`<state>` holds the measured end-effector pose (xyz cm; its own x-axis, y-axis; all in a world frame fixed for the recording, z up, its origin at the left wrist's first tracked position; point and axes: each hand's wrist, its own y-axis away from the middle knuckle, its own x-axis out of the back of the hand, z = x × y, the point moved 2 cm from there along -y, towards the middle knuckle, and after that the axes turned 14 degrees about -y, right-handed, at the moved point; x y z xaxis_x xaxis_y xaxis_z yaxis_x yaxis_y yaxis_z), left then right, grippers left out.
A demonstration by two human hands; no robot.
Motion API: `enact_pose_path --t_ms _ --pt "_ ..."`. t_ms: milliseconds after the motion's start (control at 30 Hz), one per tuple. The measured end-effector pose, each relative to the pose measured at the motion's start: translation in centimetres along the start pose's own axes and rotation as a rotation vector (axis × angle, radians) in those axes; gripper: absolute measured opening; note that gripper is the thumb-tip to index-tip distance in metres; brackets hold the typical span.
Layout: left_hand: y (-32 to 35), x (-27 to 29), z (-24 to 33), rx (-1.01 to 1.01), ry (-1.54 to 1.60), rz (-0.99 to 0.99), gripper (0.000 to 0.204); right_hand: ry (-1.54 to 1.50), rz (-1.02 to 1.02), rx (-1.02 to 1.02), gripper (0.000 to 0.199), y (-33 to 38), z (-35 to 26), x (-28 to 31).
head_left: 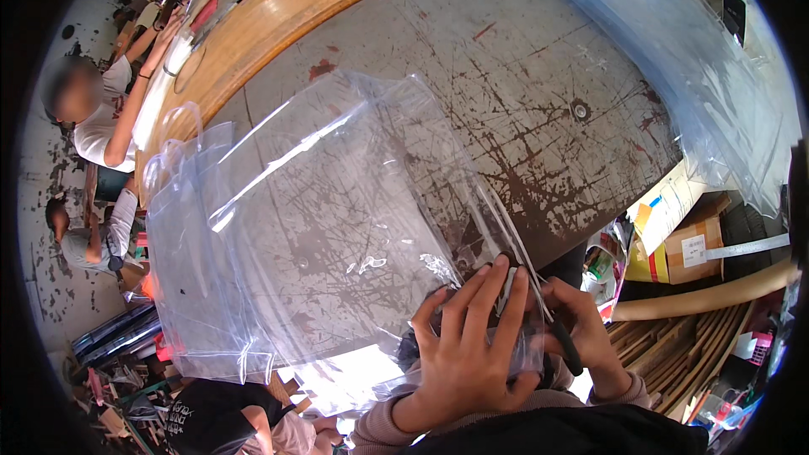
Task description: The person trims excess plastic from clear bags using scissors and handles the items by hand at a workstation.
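Observation:
A large clear plastic bag [295, 202] with loop handles at its left end lies over the scratched grey table. My left hand [472, 337] rests on the bag's near right part, fingers stretched out and spread, holding nothing. Beside it, at the bag's right edge, my right hand [581, 324] is closed round the black handle of scissors [568, 349]. The blades are partly hidden by my left fingers and the plastic, so how far they are apart cannot be made out.
A stack of clear bluish plastic sheets [666, 59] covers the table's far right. A cardboard box [695, 244] stands past the right edge. Along the far left runs a wooden bench [278, 13]. Other people [109, 118] work at the left, and one person [211, 421] is at lower left.

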<state>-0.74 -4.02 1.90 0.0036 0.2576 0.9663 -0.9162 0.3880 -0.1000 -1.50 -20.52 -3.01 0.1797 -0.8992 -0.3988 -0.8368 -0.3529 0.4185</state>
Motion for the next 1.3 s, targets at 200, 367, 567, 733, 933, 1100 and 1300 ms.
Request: enact_pose_path --t_ms 200,367,567,733,933,1100,1300 --pt "-1.5 0.7 -1.8 -0.025 0.168 0.044 0.058 -0.202 -0.046 -0.042 0.055 0.1 1.3 -0.1" --pt "-1.8 -0.9 -2.4 0.044 0.042 0.238 0.037 -0.101 -0.120 0.013 0.052 -0.6 1.0 -0.1" --pt "-1.8 -1.2 -2.5 0.031 0.075 0.245 0.036 -0.061 -0.096 0.004 0.050 -0.9 0.8 0.0" --pt "-1.8 -1.1 -2.5 0.033 0.071 0.227 0.034 -0.027 -0.095 0.043 0.050 -1.2 0.7 0.0" --pt "-1.8 -1.0 -2.6 0.033 0.105 0.225 0.034 -0.095 -0.021 0.081 0.049 -1.2 -0.3 -1.0" --pt "-1.9 -0.9 -2.6 0.028 0.082 0.219 0.034 -0.048 -0.013 0.054 0.052 -1.0 0.1 -0.6" --pt "-1.8 -0.8 -2.5 0.031 0.050 0.220 0.036 -0.167 0.007 -0.003 0.062 -0.6 0.7 -0.4"
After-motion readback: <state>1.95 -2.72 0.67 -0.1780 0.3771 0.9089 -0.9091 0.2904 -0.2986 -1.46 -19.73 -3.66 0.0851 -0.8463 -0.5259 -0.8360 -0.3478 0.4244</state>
